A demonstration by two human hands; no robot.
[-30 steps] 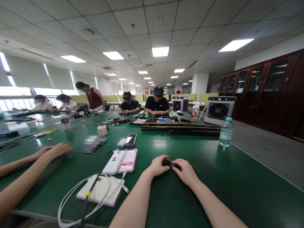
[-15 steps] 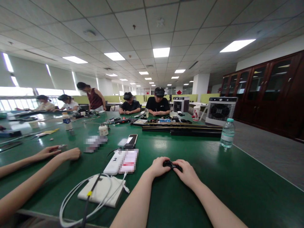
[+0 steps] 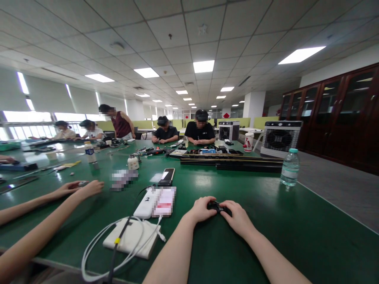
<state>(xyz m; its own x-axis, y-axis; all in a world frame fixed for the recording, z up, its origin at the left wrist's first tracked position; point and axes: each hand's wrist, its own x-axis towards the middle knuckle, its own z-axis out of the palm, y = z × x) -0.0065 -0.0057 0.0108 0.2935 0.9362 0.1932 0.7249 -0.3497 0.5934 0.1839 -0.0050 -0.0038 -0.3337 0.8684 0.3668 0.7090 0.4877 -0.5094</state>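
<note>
On the green table in front of me lies a small black object (image 3: 219, 207), partly covered by fingers, so its kind cannot be made out. From its left side my left hand (image 3: 203, 209) grips it, thumb toward me and fingers curled over the far side. My right hand (image 3: 237, 216) closes on the opposite end in the same way. Both hands rest low, at or just above the tabletop. The middle of the object shows between the two thumbs.
Left of my arms are a white power bank (image 3: 145, 203), a phone (image 3: 165, 201), a cream pad (image 3: 133, 238) and a looped white cable. A water bottle (image 3: 290, 167) stands right. Black bars (image 3: 231, 162) lie ahead. A co-worker's hands (image 3: 90, 189) are at far left.
The whole view has shifted slightly, with things appearing a little farther right. Both my hands keep hold of the black object, its middle showing somewhat more. The co-worker's nearer hand has changed pose slightly.
</note>
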